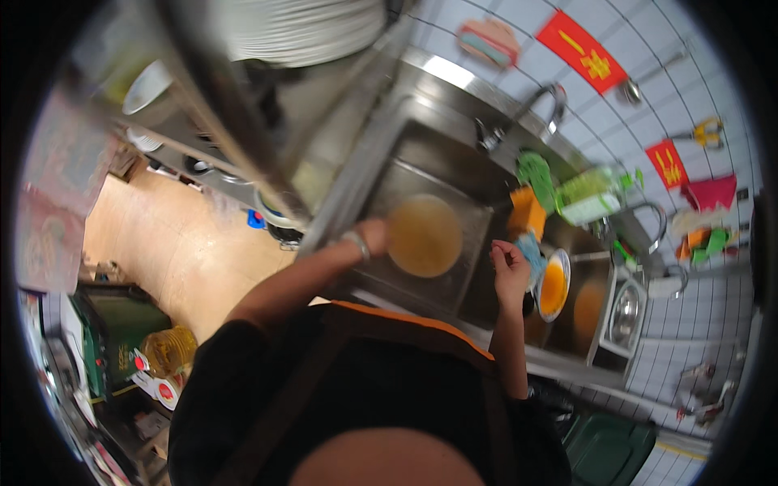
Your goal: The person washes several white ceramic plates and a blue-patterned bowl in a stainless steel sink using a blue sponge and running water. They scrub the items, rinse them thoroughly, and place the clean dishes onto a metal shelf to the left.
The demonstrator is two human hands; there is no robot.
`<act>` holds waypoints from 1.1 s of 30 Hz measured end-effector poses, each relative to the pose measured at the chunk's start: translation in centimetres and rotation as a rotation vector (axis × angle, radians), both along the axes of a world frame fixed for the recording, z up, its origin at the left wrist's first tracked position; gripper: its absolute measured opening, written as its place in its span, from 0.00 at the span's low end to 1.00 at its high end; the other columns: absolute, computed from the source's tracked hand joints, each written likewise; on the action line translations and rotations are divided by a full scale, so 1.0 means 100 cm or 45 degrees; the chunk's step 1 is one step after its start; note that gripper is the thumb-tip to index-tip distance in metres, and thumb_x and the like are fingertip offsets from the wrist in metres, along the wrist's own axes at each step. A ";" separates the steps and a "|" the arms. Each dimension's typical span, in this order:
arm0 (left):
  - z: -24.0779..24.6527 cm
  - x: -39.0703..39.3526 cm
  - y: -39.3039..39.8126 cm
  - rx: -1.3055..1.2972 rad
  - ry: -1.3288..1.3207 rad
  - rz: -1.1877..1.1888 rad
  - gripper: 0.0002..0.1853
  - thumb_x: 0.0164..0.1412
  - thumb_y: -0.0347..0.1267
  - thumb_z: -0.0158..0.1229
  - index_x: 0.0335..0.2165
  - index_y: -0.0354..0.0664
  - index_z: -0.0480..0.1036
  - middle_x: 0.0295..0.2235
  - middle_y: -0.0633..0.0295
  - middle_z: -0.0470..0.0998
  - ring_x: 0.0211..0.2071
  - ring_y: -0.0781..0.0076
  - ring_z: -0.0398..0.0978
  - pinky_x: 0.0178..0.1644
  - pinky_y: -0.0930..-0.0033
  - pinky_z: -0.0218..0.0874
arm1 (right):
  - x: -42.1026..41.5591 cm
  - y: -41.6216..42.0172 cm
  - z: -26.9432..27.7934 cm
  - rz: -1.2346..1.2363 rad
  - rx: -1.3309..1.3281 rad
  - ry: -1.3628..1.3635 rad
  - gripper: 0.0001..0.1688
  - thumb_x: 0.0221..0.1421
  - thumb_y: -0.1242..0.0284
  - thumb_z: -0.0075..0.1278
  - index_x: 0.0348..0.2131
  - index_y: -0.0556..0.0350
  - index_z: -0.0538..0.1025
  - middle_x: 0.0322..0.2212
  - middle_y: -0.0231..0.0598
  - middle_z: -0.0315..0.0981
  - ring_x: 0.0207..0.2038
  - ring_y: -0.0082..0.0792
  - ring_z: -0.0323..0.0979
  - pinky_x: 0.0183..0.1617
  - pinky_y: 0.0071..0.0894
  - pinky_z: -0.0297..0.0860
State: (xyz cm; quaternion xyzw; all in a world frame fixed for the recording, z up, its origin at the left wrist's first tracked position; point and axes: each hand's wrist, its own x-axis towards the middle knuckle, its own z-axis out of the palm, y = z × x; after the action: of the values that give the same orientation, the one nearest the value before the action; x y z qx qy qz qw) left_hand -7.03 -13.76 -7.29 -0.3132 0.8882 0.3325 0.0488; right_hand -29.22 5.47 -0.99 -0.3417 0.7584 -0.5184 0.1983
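My left hand [372, 238], blurred and wearing a bracelet, grips the left rim of a round yellow-brown dish [425, 236]. The dish is over the left basin of a stainless steel sink [382, 182]; blur hides whether it holds liquid. My right hand [512, 270] hovers near the divider with its fingers curled in and nothing visible in them. Just right of it are a light blue cloth [532, 258] and a blue-rimmed white dish [554, 287] with an orange middle. An orange sponge [525, 212] sits behind the cloth.
Beyond the sponge are a green scrubber [536, 176] and a green-labelled bottle [589, 195]. A faucet [535, 109] rises at the back. Stacked white plates [304, 30] stand on a metal rack [243, 140] at upper left. A metal bowl [624, 317] is at the sink's right end.
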 end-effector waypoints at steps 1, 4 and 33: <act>-0.007 -0.016 -0.004 -0.010 -0.130 0.034 0.20 0.47 0.37 0.52 0.39 0.39 0.67 0.39 0.48 0.70 0.40 0.51 0.68 0.44 0.59 0.60 | -0.005 0.017 0.002 -0.044 -0.015 0.042 0.06 0.50 0.76 0.47 0.31 0.59 0.73 0.24 0.28 0.69 0.26 0.17 0.65 0.32 0.14 0.62; -0.091 -0.047 -0.021 0.208 -0.437 0.227 0.20 0.51 0.38 0.48 0.41 0.39 0.67 0.39 0.50 0.71 0.40 0.54 0.70 0.41 0.59 0.61 | -0.016 0.053 0.010 -0.121 -0.106 0.159 0.05 0.49 0.78 0.47 0.30 0.61 0.72 0.26 0.29 0.68 0.26 0.17 0.63 0.32 0.14 0.60; -0.097 -0.135 -0.006 1.234 0.158 1.041 0.06 0.37 0.24 0.46 0.20 0.34 0.67 0.19 0.57 0.67 0.21 0.63 0.68 0.24 0.63 0.62 | -0.106 0.085 -0.033 0.017 0.396 1.016 0.37 0.38 0.73 0.55 0.50 0.49 0.60 0.49 0.49 0.52 0.49 0.51 0.53 0.51 0.40 0.55</act>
State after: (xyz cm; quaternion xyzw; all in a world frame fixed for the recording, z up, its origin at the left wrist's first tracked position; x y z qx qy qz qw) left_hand -20.55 -14.35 -17.00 -0.5497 0.4468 0.7058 0.0026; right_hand -39.85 14.02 -4.25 -0.4865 0.8426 -0.2237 -0.0582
